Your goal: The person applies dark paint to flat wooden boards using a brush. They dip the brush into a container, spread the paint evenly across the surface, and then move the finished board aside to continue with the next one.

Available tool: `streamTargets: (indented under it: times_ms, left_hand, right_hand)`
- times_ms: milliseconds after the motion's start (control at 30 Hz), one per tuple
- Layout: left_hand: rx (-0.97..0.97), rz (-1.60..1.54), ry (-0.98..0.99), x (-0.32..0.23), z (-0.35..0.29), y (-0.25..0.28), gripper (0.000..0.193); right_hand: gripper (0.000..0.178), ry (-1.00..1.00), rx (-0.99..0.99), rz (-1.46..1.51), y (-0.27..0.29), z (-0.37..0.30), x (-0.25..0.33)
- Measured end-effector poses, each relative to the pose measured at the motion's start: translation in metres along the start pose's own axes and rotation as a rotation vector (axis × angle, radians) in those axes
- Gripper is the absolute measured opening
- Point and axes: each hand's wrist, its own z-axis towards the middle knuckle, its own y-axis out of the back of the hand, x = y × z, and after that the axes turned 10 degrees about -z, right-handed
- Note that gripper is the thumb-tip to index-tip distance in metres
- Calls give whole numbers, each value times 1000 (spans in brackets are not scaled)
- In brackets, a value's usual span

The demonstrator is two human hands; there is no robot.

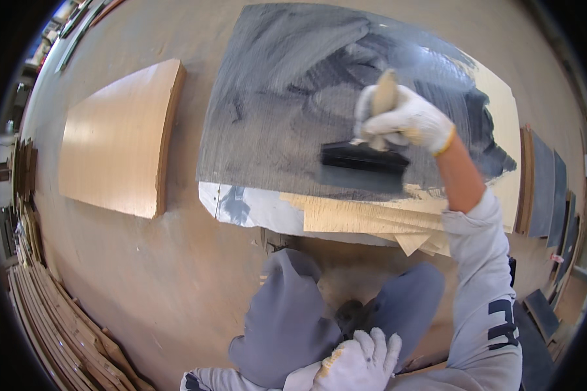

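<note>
My right hand (407, 120), in a white work glove with a yellow cuff, is closed round the pale wooden handle of a wide brush (365, 166). The brush's black lower edge lies over the near part of a large sheet (261, 130) coated in streaky dark grey. Wet black patches shine on the sheet's right side, where a strip of pale wood shows uncoated. In a matching glove, my left hand (357, 365) rests with its fingers stretched out near my right thigh, holding nothing. Several pale thin wood sheets (372, 218) stick out under the coated one.
A white board (261, 212) lies beneath the stack. On the brown floor (189, 274) to the left sits a stack of light wood panels (120, 140). Long boards (72, 326) lie at the lower left. Dark panels (541, 186) line the right side.
</note>
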Motion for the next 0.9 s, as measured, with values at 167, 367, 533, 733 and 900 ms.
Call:
streamTargets:
  times_ms: [167, 367, 533, 733, 900]
  left_hand:
    - [55, -8, -62, -7, -9, -10, 41]
    - [73, 127, -582, -66, -38, -34, 36]
    - [226, 84, -680, -72, -4, 16, 31]
    - [107, -20, -534, -49, 193, 20, 55]
    - [514, -603, -235, -77, 307, -1, 60]
  right_hand:
    - [21, 8, 83, -86, 6, -4, -4]
    - [22, -163, -130, -88, 75, -116, -36]
    - [38, -229, -296, 176, 82, -148, -52]
    - [35, -51, -483, -9, 52, -140, -47]
    - [39, -10, -699, -253, 25, -131, -38]
